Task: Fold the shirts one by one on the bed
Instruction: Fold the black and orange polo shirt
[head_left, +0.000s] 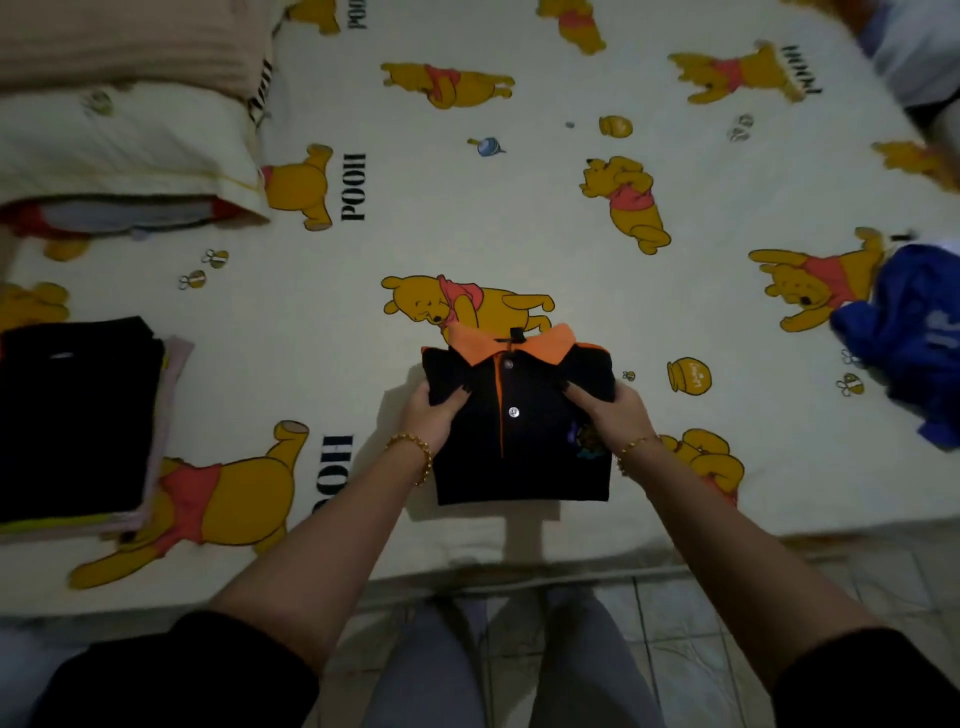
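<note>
A folded black polo shirt (519, 447) with an orange collar and placket lies near the front edge of the bed (519, 208), collar pointing away from me. My left hand (434, 415) grips its left side, thumb on top and fingers tucked under. On the other side my right hand (608, 415) holds the shirt the same way. A stack of folded shirts (78, 415), black on top, sits at the left. A crumpled blue garment (909, 338) lies at the right edge.
The bed sheet is cream with yellow bear prints. A pillow (119, 145) and a beige blanket (130, 41) lie at the far left. More cloth (914, 57) sits in the far right corner. Tiled floor (675, 623) and my legs show below the bed's edge.
</note>
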